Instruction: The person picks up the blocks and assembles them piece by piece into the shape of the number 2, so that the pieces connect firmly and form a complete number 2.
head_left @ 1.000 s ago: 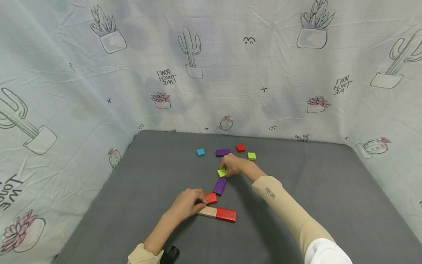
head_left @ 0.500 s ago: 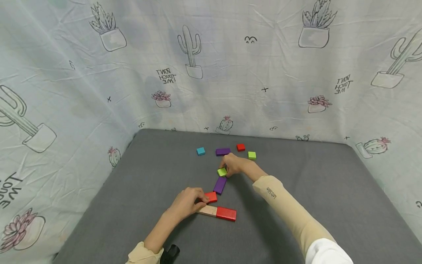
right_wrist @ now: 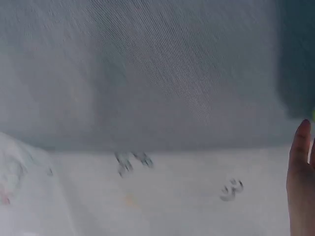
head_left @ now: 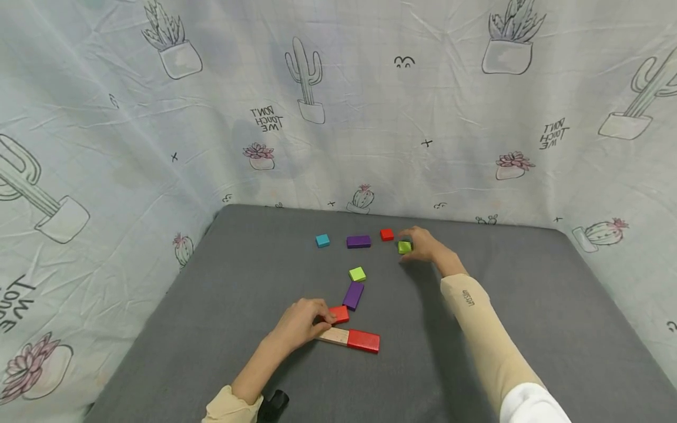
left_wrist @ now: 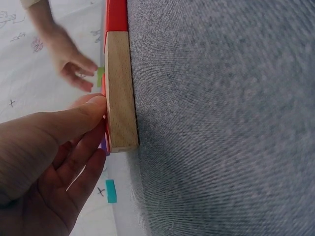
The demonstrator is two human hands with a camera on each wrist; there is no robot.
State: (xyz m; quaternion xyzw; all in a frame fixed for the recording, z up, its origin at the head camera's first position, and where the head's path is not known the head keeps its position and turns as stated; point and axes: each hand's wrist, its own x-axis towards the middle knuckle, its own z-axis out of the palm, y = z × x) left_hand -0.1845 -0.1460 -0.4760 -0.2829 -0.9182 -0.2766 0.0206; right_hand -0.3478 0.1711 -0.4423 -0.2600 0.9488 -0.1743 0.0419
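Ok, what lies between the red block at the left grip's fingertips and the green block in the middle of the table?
One purple block, lying aslant between that red block and the green block; the head view shows it.

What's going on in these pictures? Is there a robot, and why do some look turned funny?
There's no robot, just a person's two bare hands! The wide picture comes from a camera on the person's head. Each smaller one comes from a camera on a wrist, so it looks turned. The right-wrist one mostly shows grey table and patterned cloth.

On the table lie a blue block, far purple block, small red block, near green block and near purple block. Closer still, a bare-wood piece sits end to end with a red piece.

The left hand has another red block in its grip. The right hand spreads its fingers around a far green block; I can't tell if they touch it.
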